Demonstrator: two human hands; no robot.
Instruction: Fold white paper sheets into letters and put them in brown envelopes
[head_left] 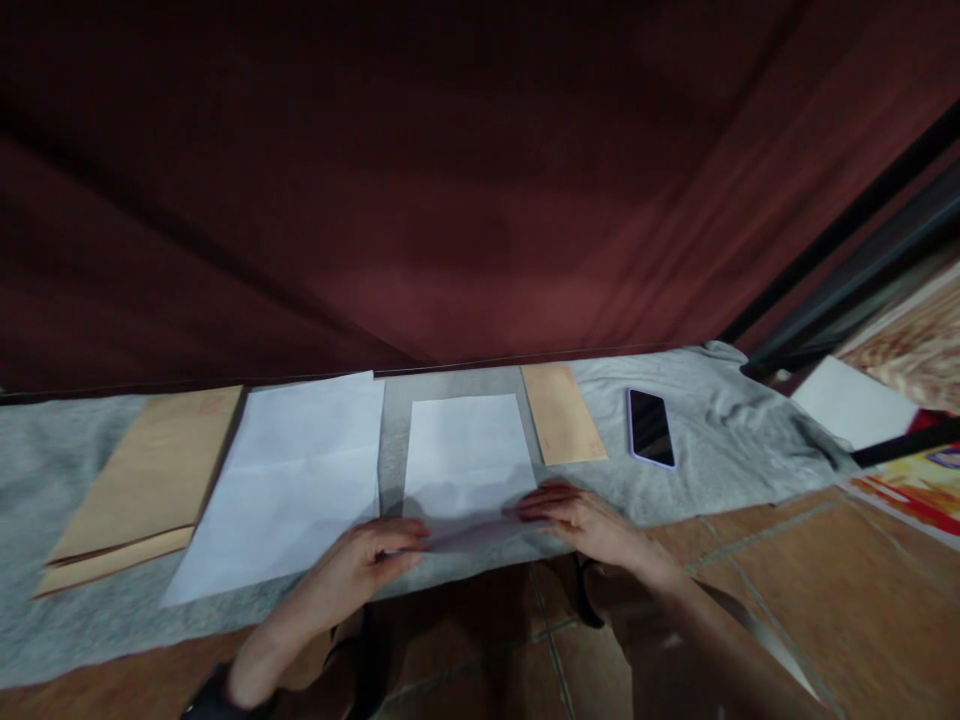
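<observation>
A white sheet of paper (465, 450) lies in front of me on a grey cloth (712, 420). Its near edge is lifted and curled. My left hand (367, 560) pinches that edge at its left corner. My right hand (577, 520) grips the same edge at its right corner. A larger white sheet (292, 480) with fold creases lies flat to the left. A narrow brown envelope (561, 412) rests just right of the held sheet.
A stack of large brown envelopes (142, 480) lies at the far left. A black phone (649, 427) in a pale case sits on the cloth to the right. A dark red curtain (450, 180) hangs behind. Tiled floor (825, 580) spreads on the right.
</observation>
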